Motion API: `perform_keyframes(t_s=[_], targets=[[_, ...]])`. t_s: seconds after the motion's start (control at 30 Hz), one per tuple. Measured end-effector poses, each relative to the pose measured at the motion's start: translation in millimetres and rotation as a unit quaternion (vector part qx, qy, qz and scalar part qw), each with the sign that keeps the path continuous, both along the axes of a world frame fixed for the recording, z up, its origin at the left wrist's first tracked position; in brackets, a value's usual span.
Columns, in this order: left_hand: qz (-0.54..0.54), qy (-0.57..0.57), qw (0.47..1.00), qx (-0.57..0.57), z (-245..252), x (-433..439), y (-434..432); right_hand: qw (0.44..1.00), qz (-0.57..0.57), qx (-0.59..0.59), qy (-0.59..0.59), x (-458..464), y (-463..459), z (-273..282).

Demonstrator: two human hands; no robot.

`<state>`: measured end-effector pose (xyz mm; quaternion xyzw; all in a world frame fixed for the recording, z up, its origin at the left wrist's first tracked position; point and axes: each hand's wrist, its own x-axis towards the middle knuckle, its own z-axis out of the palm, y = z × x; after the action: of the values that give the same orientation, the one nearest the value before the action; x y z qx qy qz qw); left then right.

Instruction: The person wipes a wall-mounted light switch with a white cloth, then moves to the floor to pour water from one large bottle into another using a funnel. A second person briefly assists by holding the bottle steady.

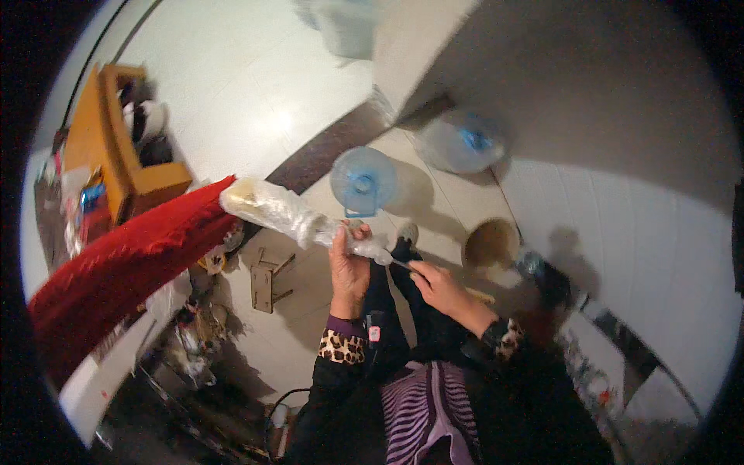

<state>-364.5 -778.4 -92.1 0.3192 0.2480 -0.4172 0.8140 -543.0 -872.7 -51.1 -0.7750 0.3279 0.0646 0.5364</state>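
Note:
A long object wrapped in clear plastic film (276, 210) slants across the middle of the view, its wide, yellowish end up to the left. My left hand (347, 273) is closed around its narrower part, thumb on top. In my right hand (444, 290) is a thin, slender tool (401, 264), its far end at the bunched plastic at the narrow tip. Whether the tool pierces the film or only touches it, I cannot tell. The wrapping hides what the object is. A red cloth (145, 250) lies just beyond the wide end.
Below stand a blue-tinted water jug (364, 181), a second large jug (462, 139) by the wall and a brown bucket (491, 244). To the left are a small wooden stool (263, 289) and an orange wooden cabinet (125, 151). Assorted clutter (195, 337) lies at lower left.

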Motion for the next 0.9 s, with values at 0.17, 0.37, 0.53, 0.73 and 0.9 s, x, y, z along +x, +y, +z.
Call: perform_keyframes(t_s=[0.17, 0.37, 0.53, 0.73, 0.9], targets=[[-0.060, -0.057, 0.996, 0.025, 7.5, -7.1, 11.1, 0.999, -0.014, 0.024, -0.043, 5.0, 34.7, -16.6], [-0.177, -0.135, 0.971, 0.093, 7.7, -6.3, 27.7, 0.995, -0.080, 0.026, -0.045, -24.7, 64.6, -15.6], [-0.302, -0.270, 0.900, 0.159, 14.2, -16.8, 26.5, 0.947, -0.295, 0.072, -0.106, -88.9, 60.2, -24.1], [-0.390, -0.367, 0.821, 0.195, 18.2, -35.2, 15.3, 0.900, -0.434, -0.052, -0.012, -234.1, -18.1, -75.5], [-0.388, -0.428, 0.782, 0.234, -4.5, -54.2, 33.1, 0.859, -0.502, -0.061, 0.080, -379.9, -39.7, -127.6]])
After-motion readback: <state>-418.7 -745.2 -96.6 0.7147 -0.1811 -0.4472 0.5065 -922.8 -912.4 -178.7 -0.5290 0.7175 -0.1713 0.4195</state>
